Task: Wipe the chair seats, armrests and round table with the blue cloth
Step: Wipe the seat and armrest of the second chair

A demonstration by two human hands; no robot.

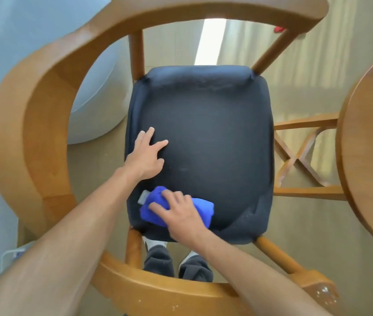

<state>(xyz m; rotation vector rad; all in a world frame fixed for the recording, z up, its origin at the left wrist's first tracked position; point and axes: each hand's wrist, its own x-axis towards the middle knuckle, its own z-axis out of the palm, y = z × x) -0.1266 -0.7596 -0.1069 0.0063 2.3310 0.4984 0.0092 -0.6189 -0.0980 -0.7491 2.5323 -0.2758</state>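
- The floor [260, 115] is a pale tan carpet with a bright strip of light running across it beyond the chair.
- A wooden chair [28, 124] fills the centre of the view, seen from above; its curved arm-and-back rail sweeps round the left side and across the bottom of the view.
- The chair seat [208, 137] is a dark padded cushion, roughly square, set inside the wooden frame.
- The left hand [145, 156] lies flat on the left part of the seat, fingers straight and spread — it holds nothing.
- The blue cloth [201, 208] sits bunched on the near-left part of the seat, close to the cushion's near edge; a small pale tag shows at its left end.
- The right hand [178, 213] rests on top of the cloth with fingers slightly curved over it, pressing it against the seat.
- The round table [370, 142] stands at the right edge of the view, wooden top partly cut off; its crossed wooden base bars show between table and chair.
- A pale rounded piece of furniture [44, 30] occupies the upper left, behind the chair rail — what it is cannot be told.
- The person's feet [176, 261] in dark trousers and light shoes show below the near edge of the seat.
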